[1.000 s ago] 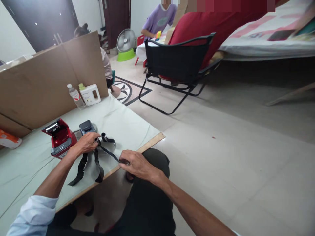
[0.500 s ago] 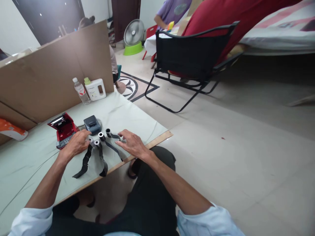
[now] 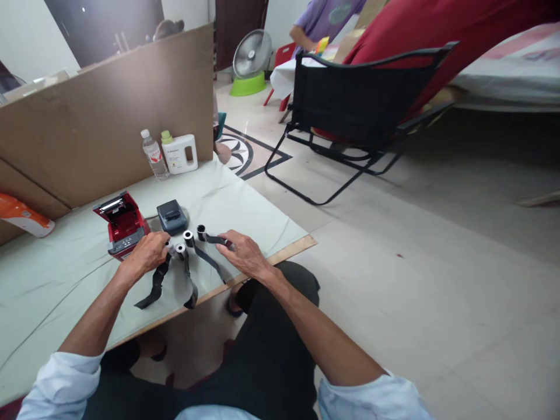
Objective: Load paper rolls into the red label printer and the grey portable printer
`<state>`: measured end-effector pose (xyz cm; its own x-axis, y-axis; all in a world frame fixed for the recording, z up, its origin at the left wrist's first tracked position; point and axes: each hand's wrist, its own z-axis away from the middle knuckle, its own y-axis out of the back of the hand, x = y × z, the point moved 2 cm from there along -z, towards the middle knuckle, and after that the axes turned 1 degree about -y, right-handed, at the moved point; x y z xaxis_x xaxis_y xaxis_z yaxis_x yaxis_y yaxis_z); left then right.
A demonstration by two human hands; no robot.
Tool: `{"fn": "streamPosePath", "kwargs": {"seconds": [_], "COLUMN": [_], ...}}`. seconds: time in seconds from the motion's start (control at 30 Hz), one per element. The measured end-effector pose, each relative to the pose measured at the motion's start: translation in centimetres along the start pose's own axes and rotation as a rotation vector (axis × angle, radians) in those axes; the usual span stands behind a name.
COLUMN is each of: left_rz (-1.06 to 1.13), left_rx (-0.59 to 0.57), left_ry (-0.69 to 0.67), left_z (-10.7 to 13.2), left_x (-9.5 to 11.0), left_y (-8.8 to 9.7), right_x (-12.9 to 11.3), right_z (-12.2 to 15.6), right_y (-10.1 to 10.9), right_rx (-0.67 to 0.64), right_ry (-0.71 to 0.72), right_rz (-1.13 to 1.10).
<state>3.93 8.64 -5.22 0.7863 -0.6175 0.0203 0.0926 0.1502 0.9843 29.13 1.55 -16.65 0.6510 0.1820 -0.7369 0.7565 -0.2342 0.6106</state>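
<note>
Several small rolls with dark tails stand on the covered table in front of me. My left hand point(image 3: 149, 255) is closed, its fingertips at the leftmost roll point(image 3: 170, 247), whose wavy black strip point(image 3: 153, 296) trails toward me. My right hand point(image 3: 243, 253) pinches the dark tail point(image 3: 216, 239) of the rightmost roll point(image 3: 201, 231). Between the hands stand two more rolls, a front roll point(image 3: 180, 249) and a back roll point(image 3: 188, 237), their tails lying toward the table edge. Behind my left hand is a red printer point(image 3: 125, 224) with its lid raised. Beside it sits a small grey-blue device point(image 3: 172, 217).
A cardboard panel point(image 3: 109, 111) walls off the table's far side. Before it stand a water bottle point(image 3: 154, 156), a white jug point(image 3: 181, 154) and an orange-white package point(image 3: 24, 213). A wooden strip point(image 3: 293, 248) edges the table. Beyond are a black folding chair point(image 3: 345, 99) and a seated person point(image 3: 326, 20).
My right hand has closed on the rightmost roll's tail. My left fingers have drawn together at the leftmost roll. The whole view has shifted slightly, so things appear further right.
</note>
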Motion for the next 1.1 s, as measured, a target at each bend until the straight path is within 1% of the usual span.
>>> {"fn": "streamPosePath", "kwargs": {"seconds": [0.13,0.27,0.37,0.47,0.6,0.7,0.9,1.0,1.1], "left_rz": [-0.029,0.063,0.138,0.185,0.177,0.186,0.179,0.173,0.23], "left_rx": [-0.018,0.031,0.05,0.034,0.031,0.03,0.08,0.14,0.298], "left_ry": [0.052,0.031,-0.01,-0.042,-0.031,-0.055,-0.115,-0.11,-0.123], "left_z": [0.4,0.5,0.2,-0.2,-0.1,0.5,1.0,1.7,3.6], "left_x": [0.2,-0.3,-0.8,-0.9,-0.9,-1.0,-1.4,-1.5,-1.1], "left_y": [0.0,-0.2,-0.3,-0.5,-0.5,-0.8,-2.1,-2.1,-0.9], "right_x": [0.0,-0.4,-1.7,-3.9,-6.9,-8.3,-9.8,-10.3,-10.4], "right_z": [0.0,-0.1,-0.2,-0.1,0.1,0.2,-0.1,-0.1,-0.1], "right_y": [-0.1,0.2,0.7,0.9,0.3,-0.5,-1.5,-1.8,-2.0], "right_rx": [0.014,0.074,0.141,0.167,0.139,0.105,0.011,-0.012,-0.024], "right_ry": [-0.011,0.022,0.081,0.143,0.232,0.28,0.241,0.222,0.157], "right_rz": [-0.04,-0.075,-0.104,-0.134,-0.174,-0.19,-0.197,-0.244,-0.361]}}
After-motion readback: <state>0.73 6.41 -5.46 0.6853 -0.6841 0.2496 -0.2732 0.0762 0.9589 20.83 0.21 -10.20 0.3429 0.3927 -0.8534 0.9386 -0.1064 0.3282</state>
